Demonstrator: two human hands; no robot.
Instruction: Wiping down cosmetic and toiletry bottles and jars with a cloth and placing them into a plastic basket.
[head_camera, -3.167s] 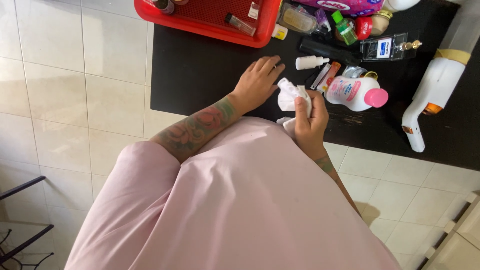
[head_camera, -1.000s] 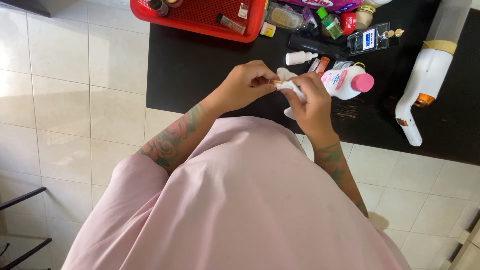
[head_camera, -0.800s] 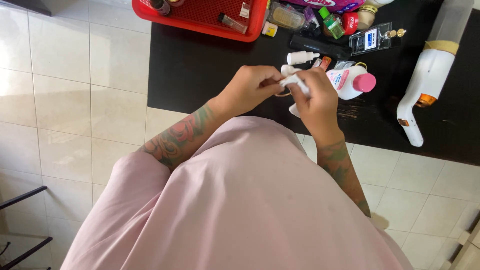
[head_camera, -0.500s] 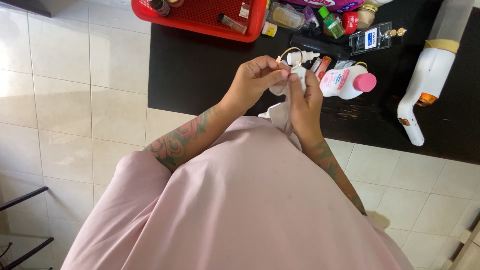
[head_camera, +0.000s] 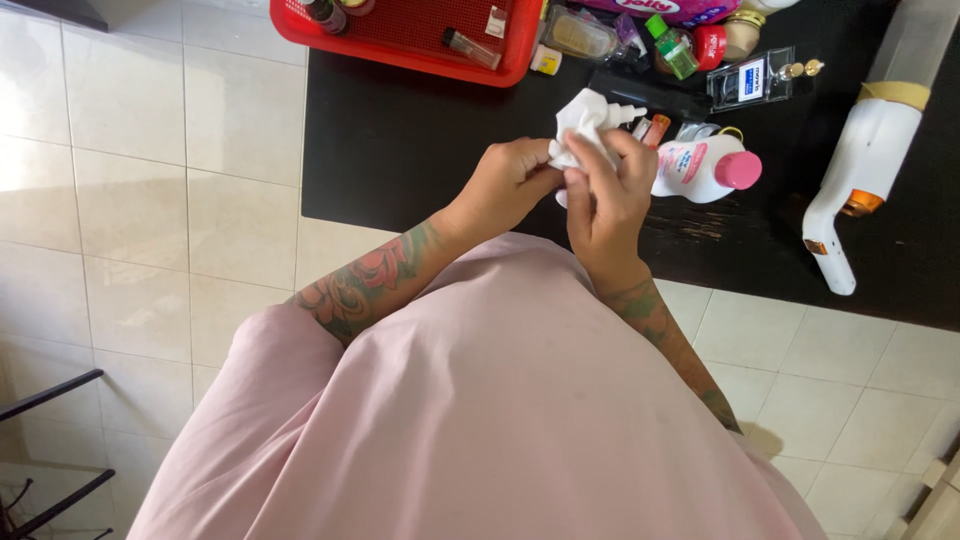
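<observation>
Both hands are working together above the near edge of the black counter (head_camera: 400, 150). The left hand (head_camera: 505, 185) is closing its fingers on one side of a white tissue (head_camera: 580, 125); the right hand (head_camera: 610, 195) is gripping the other side, thumb and forefinger pinching the crumpled material. The tissue is sitting between the two hands, its loose upper fold rising above the fingers. Whether a small item is wrapped inside cannot be determined; the fold is hiding it.

Just beyond the hands, a white lotion bottle with a pink cap (head_camera: 705, 168) is lying on its side. A small white spray bottle (head_camera: 625, 113) and a few slim tubes (head_camera: 650, 128) are lying just behind the tissue. A red basket (head_camera: 400, 45) is occupying the far left of the counter, and a white handheld appliance (head_camera: 850, 190) is lying well apart to the right.

Hazards, as judged from this arrangement:
- The tissue is thin; opposing pulls from both hands are likely to tear it.
- The hands are operating near the lying bottle; a sideways movement of the right hand could roll it.
- Anything released here could fall past the counter edge to the tiled floor (head_camera: 150, 200).
</observation>
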